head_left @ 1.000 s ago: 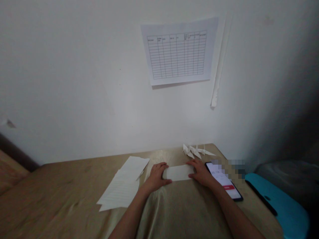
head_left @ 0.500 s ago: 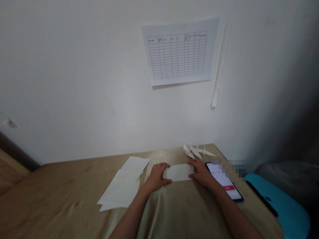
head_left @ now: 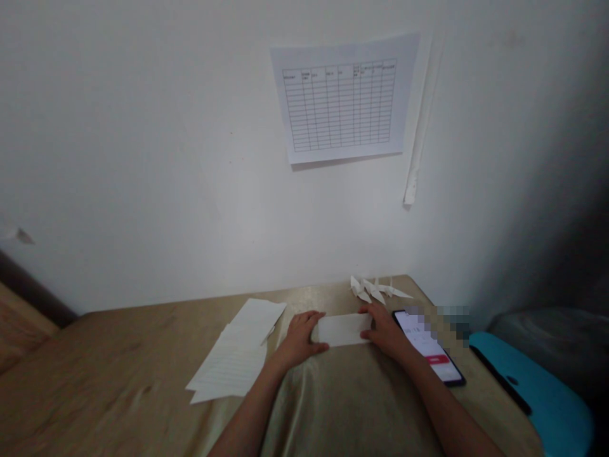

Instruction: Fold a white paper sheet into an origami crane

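Observation:
A folded white paper strip lies flat on the tan cloth-covered table. My left hand grips its left end, thumb under the near edge and fingers curled over the far edge. My right hand presses on its right end, fingers bent over the paper. Both hands pinch the strip between them.
A loose stack of lined white sheets lies left of my hands. Several folded paper cranes sit by the wall. A lit phone lies at my right wrist, beside a turquoise object. A printed table sheet hangs on the wall.

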`<move>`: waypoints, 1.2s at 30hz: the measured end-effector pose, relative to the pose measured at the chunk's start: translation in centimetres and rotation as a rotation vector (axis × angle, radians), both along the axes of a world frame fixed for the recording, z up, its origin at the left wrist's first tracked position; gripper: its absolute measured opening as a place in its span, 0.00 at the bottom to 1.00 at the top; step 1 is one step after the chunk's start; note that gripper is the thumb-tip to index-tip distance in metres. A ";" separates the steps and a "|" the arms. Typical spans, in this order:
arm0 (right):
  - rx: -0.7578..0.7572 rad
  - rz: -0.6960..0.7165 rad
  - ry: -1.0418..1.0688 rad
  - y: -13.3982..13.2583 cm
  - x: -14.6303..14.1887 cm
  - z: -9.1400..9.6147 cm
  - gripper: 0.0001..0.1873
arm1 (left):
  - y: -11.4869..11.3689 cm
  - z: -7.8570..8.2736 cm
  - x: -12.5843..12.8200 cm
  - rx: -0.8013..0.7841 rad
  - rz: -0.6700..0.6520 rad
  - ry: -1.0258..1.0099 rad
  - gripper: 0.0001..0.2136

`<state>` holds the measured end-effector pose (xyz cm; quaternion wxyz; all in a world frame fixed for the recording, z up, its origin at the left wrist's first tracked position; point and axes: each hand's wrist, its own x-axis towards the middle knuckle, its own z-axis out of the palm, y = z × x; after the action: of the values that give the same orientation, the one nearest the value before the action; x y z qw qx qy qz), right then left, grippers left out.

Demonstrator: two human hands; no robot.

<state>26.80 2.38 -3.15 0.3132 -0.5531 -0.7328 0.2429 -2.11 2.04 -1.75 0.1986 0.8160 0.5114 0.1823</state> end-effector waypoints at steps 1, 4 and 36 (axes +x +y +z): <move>0.012 0.000 0.001 0.0 0.0 0.1 0.23 | 0.0 0.0 0.0 0.002 -0.001 -0.008 0.38; 0.031 -0.005 -0.007 0.0 -0.2 0.3 0.16 | 0.0 0.2 0.1 0.001 0.003 -0.032 0.36; 0.019 0.155 -0.125 -0.3 0.2 0.9 0.19 | -0.1 0.9 -0.2 -0.113 -0.200 0.048 0.17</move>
<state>27.03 2.07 -2.23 0.2525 -0.5058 -0.7938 0.2243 -2.31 1.90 -0.82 0.2494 0.8546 0.4413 0.1129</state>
